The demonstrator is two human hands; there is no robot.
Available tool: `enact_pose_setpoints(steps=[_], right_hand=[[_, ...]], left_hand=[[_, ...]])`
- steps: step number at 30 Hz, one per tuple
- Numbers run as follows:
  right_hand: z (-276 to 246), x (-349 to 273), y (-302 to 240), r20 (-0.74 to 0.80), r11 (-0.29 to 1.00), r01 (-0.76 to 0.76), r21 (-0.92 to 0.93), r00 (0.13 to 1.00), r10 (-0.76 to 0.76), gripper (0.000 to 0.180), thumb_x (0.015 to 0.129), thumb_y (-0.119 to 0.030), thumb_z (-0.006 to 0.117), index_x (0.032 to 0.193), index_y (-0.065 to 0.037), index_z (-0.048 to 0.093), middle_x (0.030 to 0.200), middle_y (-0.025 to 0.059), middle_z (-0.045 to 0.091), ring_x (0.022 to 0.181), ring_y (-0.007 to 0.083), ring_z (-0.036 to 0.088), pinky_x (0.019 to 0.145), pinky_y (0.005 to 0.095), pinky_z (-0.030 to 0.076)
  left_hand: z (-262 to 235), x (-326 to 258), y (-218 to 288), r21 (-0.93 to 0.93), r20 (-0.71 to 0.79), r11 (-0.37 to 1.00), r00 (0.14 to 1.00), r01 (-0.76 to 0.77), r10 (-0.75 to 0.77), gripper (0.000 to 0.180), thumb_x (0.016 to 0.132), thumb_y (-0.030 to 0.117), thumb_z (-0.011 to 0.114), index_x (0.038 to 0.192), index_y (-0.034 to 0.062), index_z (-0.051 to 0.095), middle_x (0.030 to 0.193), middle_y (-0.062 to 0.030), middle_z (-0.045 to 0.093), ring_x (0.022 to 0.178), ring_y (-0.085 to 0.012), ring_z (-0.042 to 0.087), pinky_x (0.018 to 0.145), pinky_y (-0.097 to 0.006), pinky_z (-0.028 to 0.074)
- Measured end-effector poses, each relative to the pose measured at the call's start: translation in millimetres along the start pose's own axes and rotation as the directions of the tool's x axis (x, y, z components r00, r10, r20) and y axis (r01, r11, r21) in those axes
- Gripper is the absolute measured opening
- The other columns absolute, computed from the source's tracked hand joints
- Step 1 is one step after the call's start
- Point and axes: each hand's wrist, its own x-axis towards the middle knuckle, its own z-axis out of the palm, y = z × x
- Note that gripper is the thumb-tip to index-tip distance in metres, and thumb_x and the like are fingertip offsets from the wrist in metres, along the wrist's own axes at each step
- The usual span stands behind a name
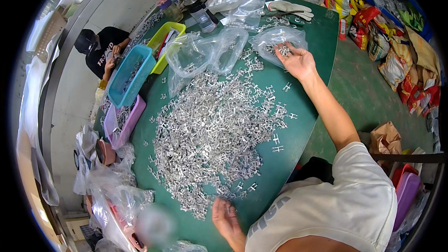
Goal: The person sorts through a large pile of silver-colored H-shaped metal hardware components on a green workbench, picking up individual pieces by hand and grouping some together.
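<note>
A broad heap of small silvery metal fittings (210,130) covers the middle of the green table (298,126). At its near edge my left hand (226,217) has its fingers curled in against the fittings; what they grip, if anything, is hard to make out. My right hand (297,60) reaches to the far side, palm turned up and fingers apart, over a clear plastic bag (266,42). Several fittings lie in that bag, by the fingertips. Beside it, larger clear bags (200,49) lie open with a few fittings inside.
Along the left stand a teal basket (132,77), a lilac basket (135,119) and a lime-green tray (161,46). A bottle (200,14), a jar (169,9) and work gloves (289,8) are at the back. Another person (105,49) sits across the table. Colourful sacks (392,60) lie on the right.
</note>
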Motion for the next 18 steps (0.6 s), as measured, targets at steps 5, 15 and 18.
enact_pose_setpoints(steps=[5, 15, 18], right_hand=[[-5, 24, -6, 0.061, 0.978, 0.093, -0.184, 0.995, -0.083, 0.038, 0.076, 0.005, 0.034, 0.114, 0.008, 0.032, 0.117, 0.0191, 0.037, 0.108, 0.0317, 0.040, 0.099, 0.0464, 0.031], [0, -57, 49, 0.480, 0.018, 0.502, -0.865, 0.836, -0.266, 0.052, 0.073, 0.003, 0.049, 0.123, -0.003, 0.039, 0.124, 0.0124, 0.040, 0.115, 0.0214, 0.039, 0.094, 0.0335, 0.033], [23, -64, 80, 0.689, -0.032, 0.716, -0.697, 0.682, 0.245, 0.045, 0.076, -0.005, 0.055, 0.119, -0.004, 0.042, 0.115, 0.0117, 0.049, 0.107, 0.0233, 0.047, 0.089, 0.0353, 0.038]], left_hand=[[9, -1, 2, 0.021, -0.017, 1.000, 1.000, 0.002, -0.001, 0.033, 0.081, 0.001, 0.052, 0.112, -0.0054, 0.046, 0.086, -0.0069, 0.057, 0.072, -0.0122, 0.053, 0.057, -0.022, 0.045], [17, 1, 6, 0.043, -0.035, 0.999, 0.999, 0.008, -0.006, 0.033, 0.081, -0.001, 0.052, 0.113, -0.0053, 0.046, 0.093, -0.0091, 0.058, 0.080, -0.0140, 0.056, 0.066, -0.022, 0.046], [30, 16, 20, 0.131, 0.097, 0.991, 0.995, -0.026, 0.013, 0.032, 0.080, -0.003, 0.052, 0.112, -0.0042, 0.047, 0.095, -0.0092, 0.058, 0.083, -0.0143, 0.056, 0.070, -0.023, 0.046]])
